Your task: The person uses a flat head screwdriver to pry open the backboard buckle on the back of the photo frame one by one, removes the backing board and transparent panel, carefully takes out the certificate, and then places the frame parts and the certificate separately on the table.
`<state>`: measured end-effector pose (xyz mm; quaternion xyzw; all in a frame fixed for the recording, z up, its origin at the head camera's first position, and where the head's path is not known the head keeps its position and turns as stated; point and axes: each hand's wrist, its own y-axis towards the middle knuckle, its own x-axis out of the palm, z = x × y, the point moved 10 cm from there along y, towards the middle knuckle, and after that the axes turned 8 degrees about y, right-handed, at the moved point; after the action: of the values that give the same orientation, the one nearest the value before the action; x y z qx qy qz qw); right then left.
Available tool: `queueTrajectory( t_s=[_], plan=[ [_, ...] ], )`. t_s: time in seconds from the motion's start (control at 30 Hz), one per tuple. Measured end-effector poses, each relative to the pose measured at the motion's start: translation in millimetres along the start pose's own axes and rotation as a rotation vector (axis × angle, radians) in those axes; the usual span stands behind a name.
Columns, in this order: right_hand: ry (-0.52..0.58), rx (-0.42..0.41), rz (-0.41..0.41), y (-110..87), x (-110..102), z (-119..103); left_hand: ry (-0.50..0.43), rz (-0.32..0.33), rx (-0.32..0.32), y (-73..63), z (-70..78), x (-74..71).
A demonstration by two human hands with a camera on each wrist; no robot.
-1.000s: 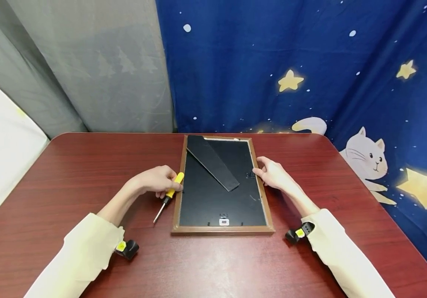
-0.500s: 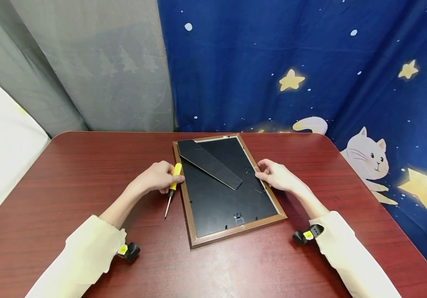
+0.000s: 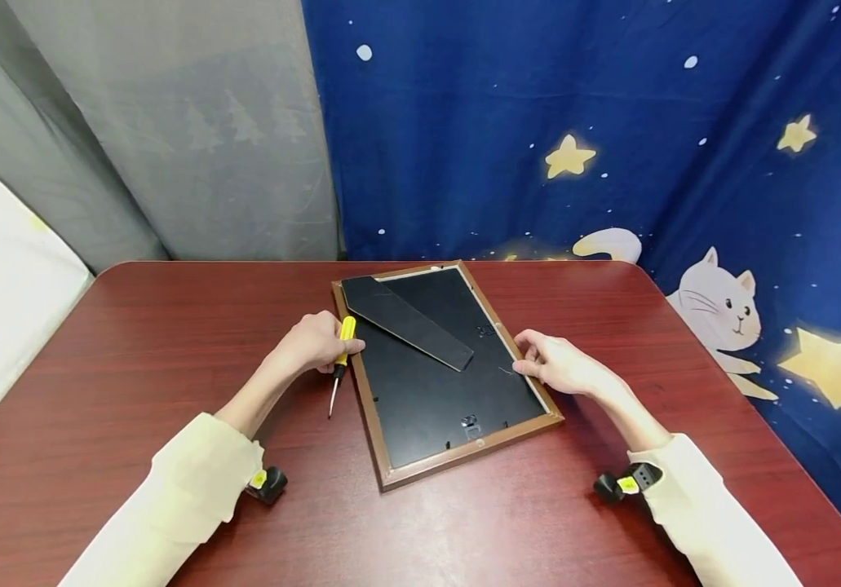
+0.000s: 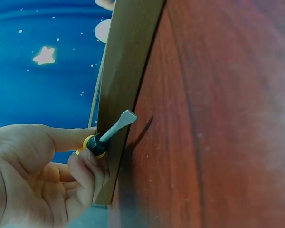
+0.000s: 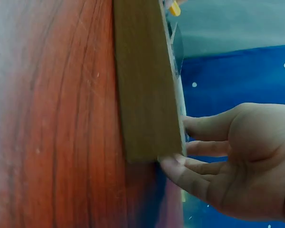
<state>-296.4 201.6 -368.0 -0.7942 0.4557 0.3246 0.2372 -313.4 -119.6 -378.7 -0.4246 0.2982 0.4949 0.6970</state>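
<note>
A brown wooden picture frame [image 3: 444, 383] lies face down near the middle of the table [image 3: 134, 342], turned at an angle, its black backing board [image 3: 435, 391] up and the black easel stand [image 3: 405, 322] lying flat across the far end. The person's left hand [image 3: 310, 344] is curled round the yellow handle of a flat-blade screwdriver [image 3: 339, 363], thumb against the frame's left rail, the blade pointing back toward the person just beside that rail; the left wrist view shows the blade tip close against the wood. The right hand [image 3: 555, 364] has its fingers fairly straight and laid on the frame's right rail, bracing it rather than gripping it.

I'd judge this is the positioning stage: the frame is being steadied and lined up, and the backing is not yet off. The next move seems to call for bringing the blade round to one of the small tabs at the backing's edge, with the right hand keeping the frame from sliding. The small hanger [image 3: 470, 421] sits near the frame's near end.

The table is dark red wood-grain with rounded corners. Behind it hangs a grey curtain [image 3: 170, 130] on the left and a deep blue cloth [image 3: 611, 122] printed with stars and a white cat. A small camera is strapped on each cream sleeve.
</note>
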Motion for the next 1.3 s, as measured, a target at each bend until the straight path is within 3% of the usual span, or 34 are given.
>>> queueTrajectory(
  t_s=[0.17, 0.33, 0.47, 0.63, 0.77, 1.03, 1.2, 1.3],
  plan=[
    [-0.07, -0.063, 0.058, 14.0, -12, 3, 0.058, 0.006, -0.037, -13.0, 3.4, 6.8],
    [-0.092, -0.075, 0.073, 31.7, -18, 8, 0.012, -0.04, -0.021, -27.3, 6.9, 13.8],
    [-0.099, -0.046, 0.064, 32.4, -21, 13, -0.022, -0.011, 0.001, -29.0, 1.4, 0.9],
    [-0.093, -0.002, 0.05, 15.9, -25, 18, -0.03, 0.146, 0.0, -19.3, -17.9, -37.2],
    [-0.045, 0.067, 0.004, -2.1, -26, 26, -0.044, 0.238, 0.058, -3.2, -27.7, -57.6],
    [0.124, 0.252, -0.085, -23.2, -18, 45, -0.084, 0.175, 0.122, 26.3, -33.2, -54.1],
    [0.155, 0.305, -0.061, -19.8, -20, 51, -0.087, 0.141, 0.119, 27.9, -32.7, -50.4],
    [0.152, 0.333, -0.004, -14.3, -28, 55, -0.075, 0.102, 0.12, 23.5, -33.4, -47.7]
  ],
)
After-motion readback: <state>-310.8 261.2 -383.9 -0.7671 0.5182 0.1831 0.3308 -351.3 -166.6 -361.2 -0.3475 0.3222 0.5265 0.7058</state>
